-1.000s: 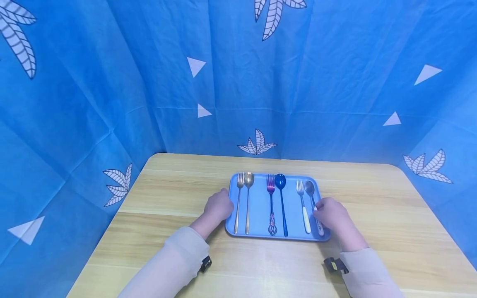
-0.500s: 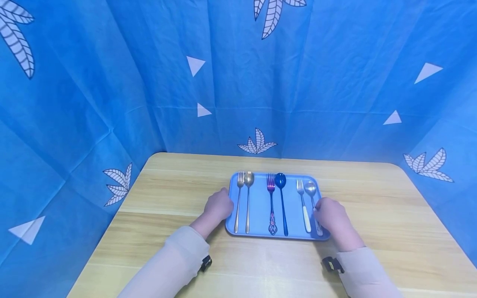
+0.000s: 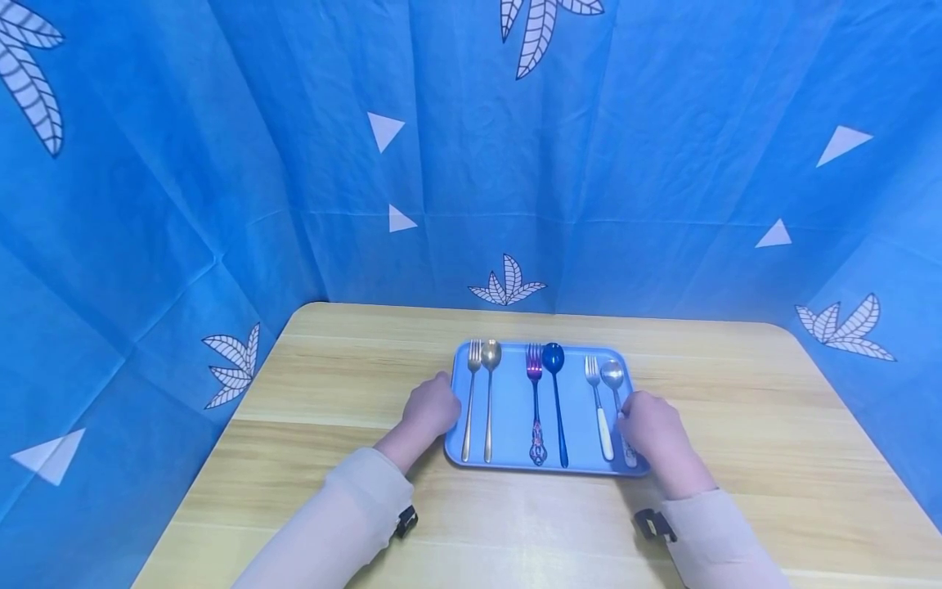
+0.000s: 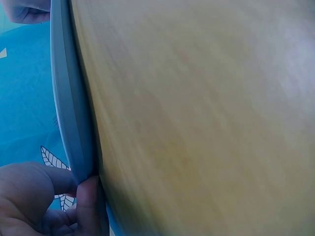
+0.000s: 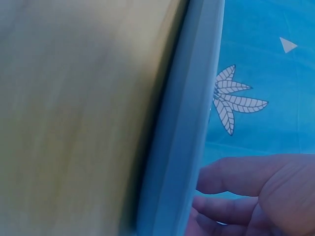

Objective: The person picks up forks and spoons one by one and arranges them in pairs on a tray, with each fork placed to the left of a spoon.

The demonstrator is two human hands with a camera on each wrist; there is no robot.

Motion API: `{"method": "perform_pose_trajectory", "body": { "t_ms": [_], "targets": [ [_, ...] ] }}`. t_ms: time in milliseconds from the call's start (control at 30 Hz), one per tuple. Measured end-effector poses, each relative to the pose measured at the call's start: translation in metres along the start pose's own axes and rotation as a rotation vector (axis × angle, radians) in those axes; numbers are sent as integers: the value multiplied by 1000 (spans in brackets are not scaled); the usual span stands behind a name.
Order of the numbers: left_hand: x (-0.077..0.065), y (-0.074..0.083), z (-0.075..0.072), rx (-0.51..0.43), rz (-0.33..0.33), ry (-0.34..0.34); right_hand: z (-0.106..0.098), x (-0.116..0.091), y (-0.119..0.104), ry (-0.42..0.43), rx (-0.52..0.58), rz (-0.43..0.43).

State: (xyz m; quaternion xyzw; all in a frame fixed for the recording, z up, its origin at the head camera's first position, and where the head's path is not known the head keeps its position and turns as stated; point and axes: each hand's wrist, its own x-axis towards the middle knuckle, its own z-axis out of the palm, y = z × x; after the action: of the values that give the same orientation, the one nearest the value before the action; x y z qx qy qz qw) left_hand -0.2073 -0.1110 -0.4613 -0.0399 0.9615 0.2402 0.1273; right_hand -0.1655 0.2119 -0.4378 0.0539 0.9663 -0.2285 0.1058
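Note:
In the head view a blue tray lies on the table, bearing three fork-and-spoon pairs. My left hand pinches its left rim; the left wrist view shows thumb and fingers on either side of the tray wall. At the right side my right hand holds a silver spoon with a pale handle by the middle of that handle, which the fingers partly cover. In the right wrist view the fingertips are hidden behind the tray's rim. Beside that spoon lies a white-handled fork.
A gold fork and gold spoon lie at the tray's left. Mid-tray are a purple fork with an ornate handle and a dark blue spoon. Blue patterned cloth hangs behind the wooden table.
The silver spoon has levelled out beside the white-handled fork, its bowl turning from dark to bright. My right hand has shifted slightly left; my left hand stays at the rim.

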Motion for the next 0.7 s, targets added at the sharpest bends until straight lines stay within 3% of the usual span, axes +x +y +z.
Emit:
{"method": "perform_pose_trajectory", "body": {
  "t_ms": [700],
  "targets": [
    [1, 0, 0, 10, -3, -2, 3, 2, -3, 23, -8, 4]
  ]
}}
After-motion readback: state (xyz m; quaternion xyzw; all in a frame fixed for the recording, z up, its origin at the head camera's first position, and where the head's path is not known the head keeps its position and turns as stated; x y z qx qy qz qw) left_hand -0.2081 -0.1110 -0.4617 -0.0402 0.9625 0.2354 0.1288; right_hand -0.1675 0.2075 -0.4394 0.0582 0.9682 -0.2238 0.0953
